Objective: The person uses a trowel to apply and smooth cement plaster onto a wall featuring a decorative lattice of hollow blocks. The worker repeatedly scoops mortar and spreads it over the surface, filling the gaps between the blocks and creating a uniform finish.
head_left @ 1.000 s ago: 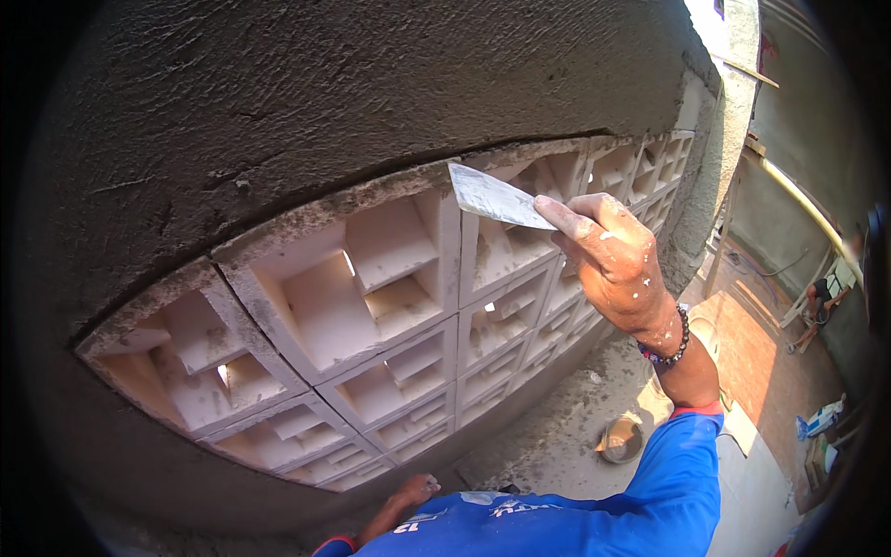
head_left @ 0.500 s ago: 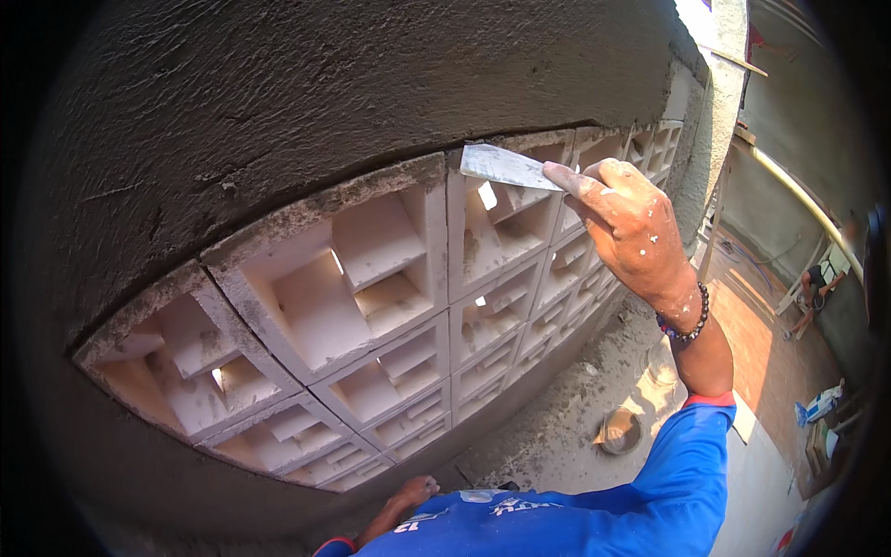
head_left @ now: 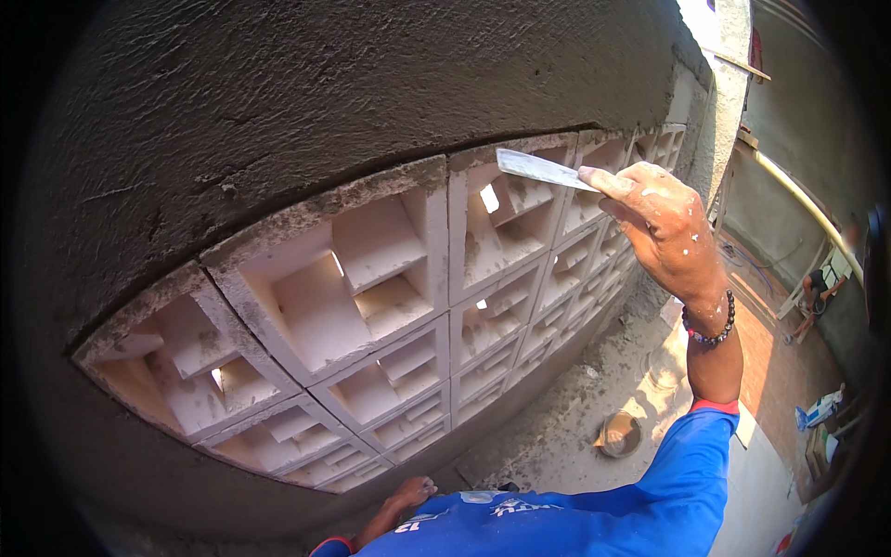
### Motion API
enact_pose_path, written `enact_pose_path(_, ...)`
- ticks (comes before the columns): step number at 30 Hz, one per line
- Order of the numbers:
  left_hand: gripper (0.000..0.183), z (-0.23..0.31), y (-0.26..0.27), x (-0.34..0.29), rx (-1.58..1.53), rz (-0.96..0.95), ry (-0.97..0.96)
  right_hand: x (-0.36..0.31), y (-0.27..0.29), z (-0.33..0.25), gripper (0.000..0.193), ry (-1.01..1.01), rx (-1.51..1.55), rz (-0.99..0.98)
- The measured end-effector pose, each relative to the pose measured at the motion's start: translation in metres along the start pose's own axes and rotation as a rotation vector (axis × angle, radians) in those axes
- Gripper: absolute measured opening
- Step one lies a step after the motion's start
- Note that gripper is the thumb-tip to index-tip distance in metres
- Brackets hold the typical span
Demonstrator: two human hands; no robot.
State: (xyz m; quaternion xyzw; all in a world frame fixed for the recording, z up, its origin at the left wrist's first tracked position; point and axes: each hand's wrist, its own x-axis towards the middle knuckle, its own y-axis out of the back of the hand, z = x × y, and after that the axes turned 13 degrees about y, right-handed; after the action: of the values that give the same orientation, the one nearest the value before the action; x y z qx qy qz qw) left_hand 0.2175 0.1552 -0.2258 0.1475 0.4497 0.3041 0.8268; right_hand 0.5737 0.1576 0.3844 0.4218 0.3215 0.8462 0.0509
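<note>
My right hand point(head_left: 661, 218) is closed around a putty knife point(head_left: 540, 170) with a flat, pale-smeared metal blade. Its blade points left, in front of the upper row of the white ventilation blocks point(head_left: 311, 381), apart from the dark plaster as far as I can tell. White specks dot my fingers and wrist, and a beaded bracelet circles the wrist. Low in the picture, my left hand point(head_left: 415, 491) is near the foot of the block wall, fingers curled; whether it holds anything is hidden. Wet-looking grey plaster point(head_left: 371, 74) covers the wall above the blocks.
A round bucket point(head_left: 619, 433) stands on the mortar-spattered floor point(head_left: 548, 446) below. A rough concrete column point(head_left: 729, 102) rises at the right end of the wall. Farther right are a long pale pole point(head_left: 798, 190), a blue-and-white bag point(head_left: 820, 408) and a seated person point(head_left: 817, 288).
My right hand has moved right with the putty knife, drawing the blade away from the joint under the plaster and turning it more edge-on. My left hand has stayed put.
</note>
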Motion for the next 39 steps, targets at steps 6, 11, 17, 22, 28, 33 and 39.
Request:
enact_pose_path(6, 0.038, 0.008, -0.005, 0.003, -0.073, 0.126, 0.004, 0.011, 0.017, -0.009, 0.038, -0.102, -0.091, -0.086)
enact_pose_path(11, 0.036, -0.004, -0.017, 0.002, -0.071, 0.049, 0.056, 0.069, 0.009, -0.031, 0.041, 0.257, 0.211, 0.039)
enact_pose_path(17, 0.034, -0.020, -0.034, 0.014, -0.132, 0.111, 0.036, 0.136, 0.010, -0.072, 0.041, 0.444, 0.294, -0.063)
enact_pose_path(22, 0.034, -0.008, -0.025, -0.010, -0.152, 0.081, 0.072, 0.167, 0.001, -0.094, 0.042, 0.553, 0.182, -0.055)
enact_pose_path(28, 0.035, -0.018, -0.025, -0.023, -0.178, 0.023, 0.090, 0.153, 0.020, -0.110, 0.034, 0.423, -0.069, -0.149)
enact_pose_path(33, 0.031, -0.053, -0.042, -0.009, -0.236, 0.154, 0.006, 0.120, 0.057, -0.103, 0.029, 0.195, -0.315, -0.230)
enact_pose_path(39, 0.032, -0.059, -0.020, -0.035, -0.161, 0.074, 0.072, 0.167, 0.036, -0.147, 0.037, 0.360, 0.090, -0.132)
